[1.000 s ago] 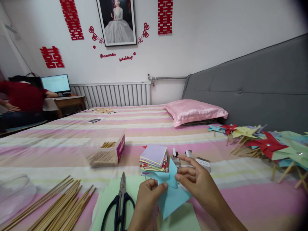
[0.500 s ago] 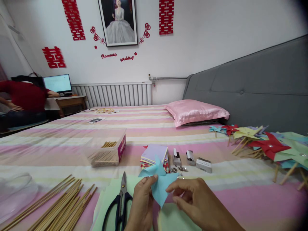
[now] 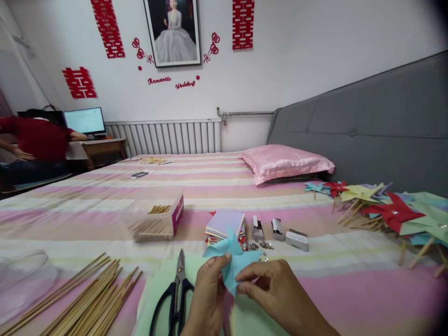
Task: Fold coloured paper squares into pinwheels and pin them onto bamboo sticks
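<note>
A light-blue paper pinwheel (image 3: 235,261) with folded blades is held up over the bed at the lower middle. My left hand (image 3: 210,284) grips it from the left, thumb pressed on its front near the centre. My right hand (image 3: 273,289) pinches the lower right blade tip between thumb and forefinger. Beneath my hands lie pale green paper sheets (image 3: 248,319). To the left, dark-handled scissors (image 3: 179,284) rest on more green paper (image 3: 157,280). Just beyond the pinwheel is a stack of coloured paper squares (image 3: 226,221), partly hidden by it.
Wooden sticks (image 3: 91,303) lie at the lower left, with a clear plastic box (image 3: 157,219) of sticks behind. Small boxes (image 3: 277,228) and loose metal pins (image 3: 266,245) sit past my right hand. Several pinwheels (image 3: 392,212) stand at right. A person (image 3: 35,140) sits at far left.
My right hand has moved slightly left and down onto the lower blade and now pinches its tip, which bends upward. My left hand keeps its hold.
</note>
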`<state>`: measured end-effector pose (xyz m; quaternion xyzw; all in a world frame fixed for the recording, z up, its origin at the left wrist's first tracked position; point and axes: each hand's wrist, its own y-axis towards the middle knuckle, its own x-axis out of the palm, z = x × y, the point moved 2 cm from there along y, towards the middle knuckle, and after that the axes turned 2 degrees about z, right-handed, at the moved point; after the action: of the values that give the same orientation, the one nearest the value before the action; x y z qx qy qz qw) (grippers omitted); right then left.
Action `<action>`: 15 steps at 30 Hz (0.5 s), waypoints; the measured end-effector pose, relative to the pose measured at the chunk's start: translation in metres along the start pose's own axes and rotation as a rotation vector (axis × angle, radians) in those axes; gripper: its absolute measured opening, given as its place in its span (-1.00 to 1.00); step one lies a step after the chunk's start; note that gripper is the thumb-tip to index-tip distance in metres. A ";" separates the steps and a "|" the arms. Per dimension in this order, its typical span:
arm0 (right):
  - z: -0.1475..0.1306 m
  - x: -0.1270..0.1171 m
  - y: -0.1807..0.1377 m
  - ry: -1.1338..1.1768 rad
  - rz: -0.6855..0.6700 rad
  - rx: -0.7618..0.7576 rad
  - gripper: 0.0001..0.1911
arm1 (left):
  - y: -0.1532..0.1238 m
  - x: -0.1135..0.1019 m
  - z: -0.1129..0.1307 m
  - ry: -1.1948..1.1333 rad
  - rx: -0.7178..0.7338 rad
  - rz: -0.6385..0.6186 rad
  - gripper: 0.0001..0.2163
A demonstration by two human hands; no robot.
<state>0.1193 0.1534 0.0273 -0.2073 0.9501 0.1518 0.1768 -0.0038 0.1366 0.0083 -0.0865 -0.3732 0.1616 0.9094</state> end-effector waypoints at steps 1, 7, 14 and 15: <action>0.000 0.001 0.001 0.030 0.001 0.011 -0.80 | 0.000 0.000 0.000 0.005 0.004 -0.008 -0.91; 0.005 0.003 0.004 0.096 0.109 0.099 -0.88 | 0.002 0.000 -0.001 0.022 0.017 -0.051 -0.92; 0.011 0.003 0.006 0.012 0.273 0.086 -0.81 | 0.002 -0.001 -0.002 0.077 0.058 -0.040 -0.94; 0.011 0.002 0.006 0.023 0.284 0.081 -0.81 | 0.001 0.000 -0.002 0.094 0.066 -0.051 -0.94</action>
<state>0.1178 0.1621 0.0175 -0.0650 0.9772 0.1344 0.1509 -0.0029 0.1376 0.0064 -0.0544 -0.3267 0.1465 0.9321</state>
